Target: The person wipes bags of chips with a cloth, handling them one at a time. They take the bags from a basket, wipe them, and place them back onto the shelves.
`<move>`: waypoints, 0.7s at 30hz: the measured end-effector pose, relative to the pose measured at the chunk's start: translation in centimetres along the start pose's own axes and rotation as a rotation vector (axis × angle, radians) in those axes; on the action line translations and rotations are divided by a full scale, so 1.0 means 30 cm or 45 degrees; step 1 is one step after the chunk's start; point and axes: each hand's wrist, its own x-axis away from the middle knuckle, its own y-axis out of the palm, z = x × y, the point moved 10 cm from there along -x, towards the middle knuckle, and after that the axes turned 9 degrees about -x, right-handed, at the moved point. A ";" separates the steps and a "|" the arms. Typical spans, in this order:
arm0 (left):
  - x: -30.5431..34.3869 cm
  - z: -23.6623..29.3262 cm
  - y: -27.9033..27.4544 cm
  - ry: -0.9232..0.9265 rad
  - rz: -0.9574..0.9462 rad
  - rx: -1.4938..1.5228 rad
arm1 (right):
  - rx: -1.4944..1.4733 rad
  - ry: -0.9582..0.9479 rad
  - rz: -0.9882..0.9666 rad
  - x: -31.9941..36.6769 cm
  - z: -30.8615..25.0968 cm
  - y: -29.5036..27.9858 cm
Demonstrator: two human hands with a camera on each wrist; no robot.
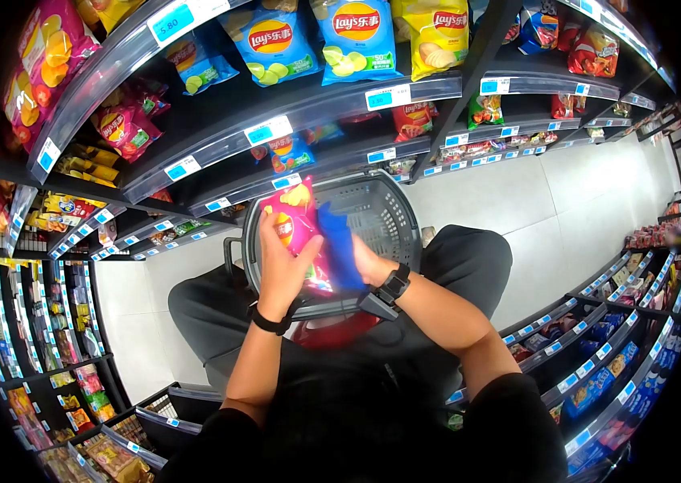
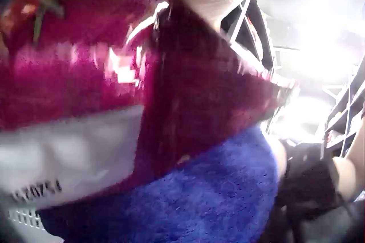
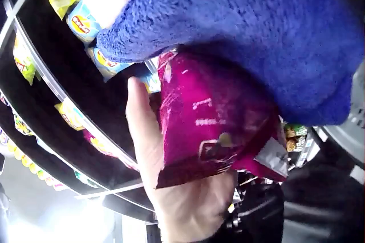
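Observation:
A magenta chip bag is gripped by the left hand, its thumb across the printed front in the head view. The right hand holds a blue cloth against the bag's right side. Up close in the right wrist view, the fuzzy cloth lies along the bag, and the left hand supports the bag from below. The left wrist view has the bag's shiny back with a white label, above the cloth. The right fingers are mostly hidden by the cloth.
A grey basket stands between the person's knees, under the hands. Shelves with blue and yellow chip bags curve across the front. More shelves stand at left and lower right, with pale floor tiles between them.

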 end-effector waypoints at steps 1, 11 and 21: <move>-0.011 0.012 -0.001 0.036 0.020 0.002 | 0.023 -0.010 0.028 0.012 -0.005 0.009; -0.006 -0.233 0.001 -0.569 -0.226 1.843 | 1.418 -0.810 -0.083 0.055 -0.286 0.238; 0.064 -0.227 0.187 -0.548 -0.402 1.675 | 1.594 -0.963 -0.312 0.105 -0.104 0.321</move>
